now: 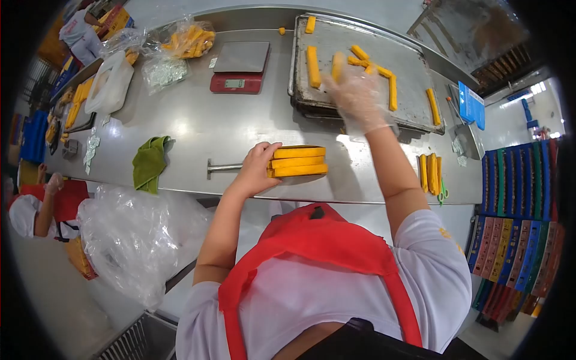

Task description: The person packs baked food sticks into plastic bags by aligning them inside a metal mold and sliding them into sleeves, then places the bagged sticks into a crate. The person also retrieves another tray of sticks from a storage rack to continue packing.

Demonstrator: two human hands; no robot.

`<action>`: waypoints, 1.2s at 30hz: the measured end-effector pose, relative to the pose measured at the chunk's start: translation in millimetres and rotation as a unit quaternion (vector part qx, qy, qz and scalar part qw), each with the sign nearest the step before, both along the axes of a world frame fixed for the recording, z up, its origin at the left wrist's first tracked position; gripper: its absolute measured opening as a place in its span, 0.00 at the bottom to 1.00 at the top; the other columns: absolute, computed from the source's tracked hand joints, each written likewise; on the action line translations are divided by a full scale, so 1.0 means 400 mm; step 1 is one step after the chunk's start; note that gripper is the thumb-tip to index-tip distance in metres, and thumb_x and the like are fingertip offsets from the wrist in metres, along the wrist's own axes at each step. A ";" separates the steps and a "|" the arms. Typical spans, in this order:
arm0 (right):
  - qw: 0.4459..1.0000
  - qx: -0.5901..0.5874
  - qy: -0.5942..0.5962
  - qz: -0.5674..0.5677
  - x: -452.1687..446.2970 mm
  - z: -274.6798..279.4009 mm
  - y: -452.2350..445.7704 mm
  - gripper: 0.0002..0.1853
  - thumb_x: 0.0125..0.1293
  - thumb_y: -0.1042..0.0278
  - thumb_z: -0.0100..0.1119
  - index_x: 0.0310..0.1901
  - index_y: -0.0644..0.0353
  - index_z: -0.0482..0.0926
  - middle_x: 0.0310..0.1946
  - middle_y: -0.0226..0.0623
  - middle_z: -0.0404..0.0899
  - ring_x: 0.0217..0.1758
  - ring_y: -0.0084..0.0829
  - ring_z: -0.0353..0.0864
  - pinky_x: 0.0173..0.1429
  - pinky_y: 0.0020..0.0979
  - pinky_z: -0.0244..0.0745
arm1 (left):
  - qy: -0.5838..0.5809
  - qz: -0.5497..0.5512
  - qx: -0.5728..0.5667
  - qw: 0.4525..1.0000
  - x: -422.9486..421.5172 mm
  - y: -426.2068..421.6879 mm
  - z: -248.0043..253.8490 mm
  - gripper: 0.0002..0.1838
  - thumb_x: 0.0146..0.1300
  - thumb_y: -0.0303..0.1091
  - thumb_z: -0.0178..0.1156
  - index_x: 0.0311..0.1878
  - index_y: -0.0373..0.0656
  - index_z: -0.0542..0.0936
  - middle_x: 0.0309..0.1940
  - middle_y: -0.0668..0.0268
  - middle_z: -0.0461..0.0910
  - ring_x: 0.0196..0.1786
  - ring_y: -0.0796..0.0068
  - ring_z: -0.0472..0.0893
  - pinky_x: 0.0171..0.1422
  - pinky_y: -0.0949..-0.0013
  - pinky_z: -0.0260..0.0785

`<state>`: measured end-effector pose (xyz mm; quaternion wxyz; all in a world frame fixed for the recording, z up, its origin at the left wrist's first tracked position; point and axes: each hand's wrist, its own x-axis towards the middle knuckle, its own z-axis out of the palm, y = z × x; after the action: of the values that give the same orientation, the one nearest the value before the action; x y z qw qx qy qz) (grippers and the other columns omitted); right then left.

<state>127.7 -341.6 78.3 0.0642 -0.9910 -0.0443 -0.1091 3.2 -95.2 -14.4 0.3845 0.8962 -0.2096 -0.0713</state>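
My left hand (259,168) is bare and closes round the left end of stacked yellow sticks (300,162), which lie in a dark-edged holder near the table's front edge. A metal handle (225,167) sticks out to the left of it. My right hand (355,95), in a clear plastic glove, is over the metal tray (336,39) and blurred by motion. Its fingers are at a yellow stick (337,67); the grip is too smeared to make out. Several other yellow sticks (393,93) lie about the tray.
Left of the tray stands a red scale (236,83). A green cloth (150,164), a white container (110,82) and bagged sticks (189,41) lie farther left. At right are loose sticks (432,173) and green scissors (443,193). A co-worker (36,210) is at far left.
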 end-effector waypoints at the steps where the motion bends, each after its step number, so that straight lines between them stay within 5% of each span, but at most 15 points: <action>1: 1.000 0.001 -0.026 0.000 -0.003 -0.001 0.037 0.31 0.61 0.45 0.44 0.59 0.59 0.65 0.43 0.50 0.77 0.54 0.43 0.72 0.62 0.43 0.58 | -0.002 -0.005 -0.003 1.000 0.003 -0.003 0.003 0.45 0.32 0.27 0.71 0.60 0.47 0.63 0.53 0.55 0.61 0.56 0.54 0.63 0.62 0.63 0.59; 9: 0.991 0.064 0.058 -0.104 0.031 0.009 0.043 0.26 0.57 0.54 0.53 0.55 0.58 0.70 0.40 0.51 0.77 0.46 0.46 0.76 0.48 0.41 0.71 | -0.019 0.006 -0.010 1.000 0.000 -0.009 0.006 0.42 0.33 0.30 0.70 0.59 0.47 0.65 0.52 0.55 0.64 0.55 0.53 0.65 0.59 0.61 0.60; 12: 1.000 0.000 -0.012 -0.004 -0.022 0.016 -0.012 0.24 0.55 0.59 0.56 0.53 0.58 0.71 0.39 0.51 0.77 0.43 0.46 0.77 0.48 0.41 0.71 | -0.020 0.008 -0.015 1.000 0.000 -0.009 0.002 0.42 0.34 0.30 0.70 0.59 0.47 0.65 0.51 0.55 0.64 0.55 0.53 0.65 0.59 0.61 0.60; 14: 0.965 0.094 -0.245 0.021 -0.046 -0.009 -0.104 0.20 0.56 0.64 0.54 0.49 0.64 0.72 0.36 0.51 0.77 0.40 0.48 0.76 0.46 0.45 0.70 | -0.020 0.001 -0.010 1.000 0.002 -0.005 0.003 0.42 0.34 0.30 0.70 0.59 0.46 0.65 0.51 0.55 0.64 0.55 0.53 0.66 0.59 0.61 0.60; 18: 0.964 0.112 -0.013 -0.240 -0.085 -0.008 -0.230 0.20 0.53 0.65 0.55 0.48 0.62 0.73 0.37 0.49 0.77 0.43 0.48 0.75 0.48 0.45 0.69 | -0.011 -0.010 -0.001 1.000 0.008 -0.003 0.002 0.43 0.33 0.30 0.70 0.59 0.46 0.65 0.52 0.54 0.64 0.55 0.53 0.65 0.60 0.61 0.60; 22: 0.958 0.096 -0.057 -0.264 -0.085 -0.033 -0.288 0.16 0.53 0.66 0.54 0.44 0.60 0.76 0.38 0.47 0.77 0.45 0.48 0.75 0.48 0.44 0.70 | -0.006 -0.008 0.007 1.000 0.005 -0.002 0.001 0.43 0.34 0.30 0.70 0.60 0.46 0.65 0.53 0.54 0.63 0.56 0.53 0.65 0.61 0.61 0.60; 24: 0.969 -0.003 -0.142 -0.200 -0.096 -0.014 -0.257 0.11 0.53 0.68 0.52 0.38 0.59 0.78 0.37 0.48 0.78 0.45 0.49 0.75 0.48 0.43 0.70 | 0.023 -0.012 0.002 1.000 0.010 -0.004 0.001 0.46 0.32 0.27 0.70 0.61 0.47 0.62 0.54 0.54 0.61 0.58 0.53 0.62 0.63 0.62 0.56; 28: 0.984 0.074 -0.160 -0.031 -0.055 -0.017 -0.168 0.09 0.52 0.71 0.52 0.36 0.58 0.78 0.40 0.46 0.77 0.46 0.47 0.74 0.50 0.42 0.69 | 0.013 -0.017 0.001 1.000 0.009 -0.002 -0.004 0.46 0.32 0.27 0.70 0.61 0.47 0.62 0.54 0.54 0.61 0.58 0.53 0.62 0.63 0.62 0.56; 30: 0.985 -0.038 -0.145 0.088 -0.021 -0.055 -0.157 0.07 0.52 0.75 0.53 0.34 0.58 0.77 0.44 0.45 0.75 0.48 0.45 0.74 0.51 0.41 0.68 | 0.006 -0.016 -0.015 1.000 0.008 -0.005 0.001 0.46 0.32 0.28 0.70 0.61 0.46 0.62 0.53 0.54 0.61 0.57 0.53 0.62 0.63 0.62 0.57; 33: 0.972 0.095 -0.160 0.145 -0.023 -0.058 -0.219 0.06 0.51 0.76 0.50 0.29 0.60 0.77 0.33 0.49 0.76 0.40 0.48 0.74 0.44 0.43 0.67 | -0.011 -0.011 -0.002 1.000 0.004 -0.002 -0.013 0.45 0.32 0.28 0.70 0.61 0.45 0.62 0.53 0.54 0.61 0.57 0.53 0.63 0.62 0.62 0.58; 36: 0.995 0.027 -0.091 0.039 -0.016 -0.033 -0.248 0.06 0.55 0.71 0.51 0.32 0.60 0.77 0.32 0.50 0.76 0.41 0.48 0.73 0.46 0.41 0.68 | 0.002 -0.004 -0.012 1.000 0.003 -0.003 -0.001 0.44 0.33 0.28 0.70 0.60 0.45 0.63 0.53 0.54 0.62 0.56 0.54 0.63 0.62 0.62 0.58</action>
<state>121.2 -440.9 65.1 0.0913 -0.9724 -0.0859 -0.1970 4.3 -96.6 -14.9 0.3951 0.8907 -0.2127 -0.0724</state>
